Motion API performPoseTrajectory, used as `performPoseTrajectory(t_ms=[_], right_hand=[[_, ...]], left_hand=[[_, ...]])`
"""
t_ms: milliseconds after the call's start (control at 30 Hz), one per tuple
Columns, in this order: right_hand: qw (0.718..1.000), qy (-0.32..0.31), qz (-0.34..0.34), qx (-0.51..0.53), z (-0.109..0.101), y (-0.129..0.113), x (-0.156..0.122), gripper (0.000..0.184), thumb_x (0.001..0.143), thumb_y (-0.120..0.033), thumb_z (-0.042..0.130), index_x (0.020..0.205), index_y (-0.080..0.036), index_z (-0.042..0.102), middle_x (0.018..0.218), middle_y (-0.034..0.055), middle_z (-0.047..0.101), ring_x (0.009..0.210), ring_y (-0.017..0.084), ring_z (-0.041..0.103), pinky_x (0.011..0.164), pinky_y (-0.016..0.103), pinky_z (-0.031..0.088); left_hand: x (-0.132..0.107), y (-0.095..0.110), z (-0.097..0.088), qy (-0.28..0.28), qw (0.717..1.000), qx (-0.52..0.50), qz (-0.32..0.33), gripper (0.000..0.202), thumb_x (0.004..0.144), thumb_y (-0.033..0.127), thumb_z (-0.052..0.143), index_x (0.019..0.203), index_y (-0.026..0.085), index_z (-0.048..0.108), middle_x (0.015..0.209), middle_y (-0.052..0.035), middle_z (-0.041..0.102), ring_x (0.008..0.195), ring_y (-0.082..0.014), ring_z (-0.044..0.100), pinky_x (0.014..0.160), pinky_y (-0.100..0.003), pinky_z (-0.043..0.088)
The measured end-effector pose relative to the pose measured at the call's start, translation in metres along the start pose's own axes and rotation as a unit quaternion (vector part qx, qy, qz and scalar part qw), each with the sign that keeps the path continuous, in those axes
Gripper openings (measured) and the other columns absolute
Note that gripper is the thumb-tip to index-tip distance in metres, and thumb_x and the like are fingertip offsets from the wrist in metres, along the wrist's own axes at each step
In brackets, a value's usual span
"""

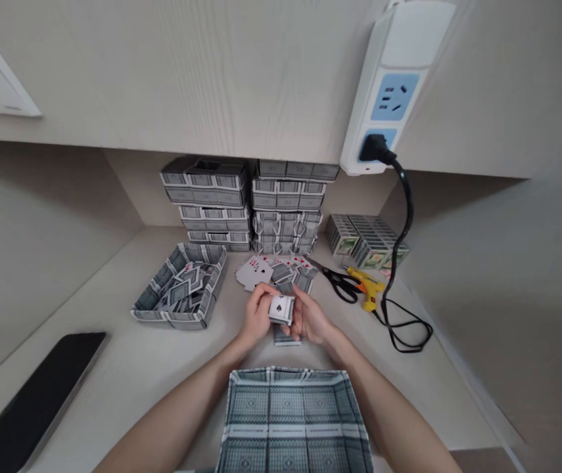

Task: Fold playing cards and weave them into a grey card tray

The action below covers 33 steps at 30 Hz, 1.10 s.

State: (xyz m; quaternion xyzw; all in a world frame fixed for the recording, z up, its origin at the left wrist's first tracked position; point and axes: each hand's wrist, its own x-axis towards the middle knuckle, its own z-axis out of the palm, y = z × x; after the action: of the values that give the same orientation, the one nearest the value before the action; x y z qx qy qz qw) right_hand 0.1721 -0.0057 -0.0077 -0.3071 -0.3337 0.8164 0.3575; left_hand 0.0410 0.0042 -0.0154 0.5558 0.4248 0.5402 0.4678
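Between my hands is a small block of folded playing cards [279,309], with a spade facing up. My left hand [257,314] pinches its left side, the thumb along the top. My right hand [313,318] curls around the right side, its fingers partly under the block. Below them, a patterned card [285,336] lies on the table, partly covered by the hands. Loose playing cards, some face up [255,270] and some face down [303,281], are spread just beyond my fingers. Nearest to me stands a box made of playing cards [288,420], between my forearms.
On the left, a card-built tray [211,303] holds folded cards, near a black slab-like object [39,394]. Stacked card boxes [288,197] stand behind. To the right lie scissors [342,284], a yellow glue gun [368,286], its cord and card packs [369,240]. A power strip [394,85] hangs above.
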Motion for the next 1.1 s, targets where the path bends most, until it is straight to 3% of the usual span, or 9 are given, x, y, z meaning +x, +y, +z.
performPoseTrajectory(t_ms=[133,367,533,667,767,900,1100], right_hand=[[0.999,-0.023,0.041,-0.024,0.0017,-0.0017,-0.0028,0.036,0.081,-0.044,0.029,0.084,-0.012,0.047,0.058,0.0044,0.056,0.037,0.009,0.047,0.025,0.014,0.024],[0.993,0.018,-0.066,-0.097,0.0007,0.0046,-0.0016,0.036,0.077,-0.049,0.041,0.077,-0.013,0.046,0.047,-0.001,0.052,0.031,0.007,0.042,0.027,0.015,0.015],[0.979,0.075,-0.108,-0.155,0.0007,0.005,0.0005,0.034,0.076,-0.051,0.04,0.077,-0.017,0.041,0.041,-0.0051,0.049,0.029,0.008,0.04,0.027,0.016,0.017],[0.965,0.077,-0.14,-0.209,-0.0015,0.0032,-0.0001,0.032,0.08,-0.049,0.034,0.075,-0.018,0.041,0.038,-0.0054,0.05,0.026,0.007,0.035,0.029,0.017,0.02],[0.948,0.092,-0.165,-0.255,-0.0039,0.0035,0.0,0.032,0.08,-0.049,0.033,0.076,-0.018,0.043,0.039,-0.0054,0.051,0.027,0.007,0.035,0.03,0.017,0.023],[0.929,0.111,-0.186,-0.301,-0.0036,0.0039,-0.0002,0.034,0.08,-0.049,0.034,0.078,-0.017,0.046,0.039,-0.0055,0.05,0.029,0.007,0.035,0.031,0.017,0.025],[0.921,0.125,-0.181,-0.322,0.0004,0.0035,-0.0014,0.037,0.08,-0.05,0.034,0.077,-0.016,0.048,0.037,-0.0059,0.047,0.029,0.007,0.035,0.031,0.017,0.024]], left_hand=[[-0.0013,-0.0043,-0.0007,-0.026,1.0,0.006,-0.005,0.012,0.07,0.024,0.039,0.069,0.018,0.049,0.059,0.0027,0.049,0.051,-0.0097,0.044,0.047,-0.02,0.035],[0.0002,-0.0089,-0.001,-0.028,0.999,0.021,0.016,0.015,0.074,0.024,0.036,0.07,0.018,0.049,0.064,0.0017,0.05,0.057,-0.0106,0.046,0.053,-0.021,0.037],[0.0014,-0.0065,-0.0011,-0.015,0.999,0.034,0.024,0.024,0.078,0.028,0.034,0.084,0.018,0.055,0.078,-0.001,0.056,0.066,-0.0123,0.049,0.059,-0.022,0.038],[0.0023,-0.003,-0.0009,-0.029,0.995,0.081,0.058,0.028,0.079,0.034,0.039,0.068,0.015,0.057,0.069,-0.0024,0.054,0.068,-0.0141,0.05,0.065,-0.024,0.038],[0.0021,-0.001,0.0004,-0.039,0.988,0.115,0.097,0.024,0.078,0.033,0.044,0.073,0.015,0.059,0.077,-0.0041,0.056,0.078,-0.0153,0.051,0.073,-0.026,0.038],[0.0,-0.0032,0.0023,-0.058,0.988,0.119,0.076,0.024,0.078,0.034,0.044,0.091,0.017,0.055,0.087,-0.0048,0.059,0.082,-0.0152,0.053,0.075,-0.026,0.04],[-0.0012,-0.0095,0.0015,-0.081,0.985,0.142,0.061,0.027,0.081,0.035,0.04,0.096,0.016,0.052,0.088,-0.0044,0.06,0.077,-0.0129,0.055,0.071,-0.024,0.042]])
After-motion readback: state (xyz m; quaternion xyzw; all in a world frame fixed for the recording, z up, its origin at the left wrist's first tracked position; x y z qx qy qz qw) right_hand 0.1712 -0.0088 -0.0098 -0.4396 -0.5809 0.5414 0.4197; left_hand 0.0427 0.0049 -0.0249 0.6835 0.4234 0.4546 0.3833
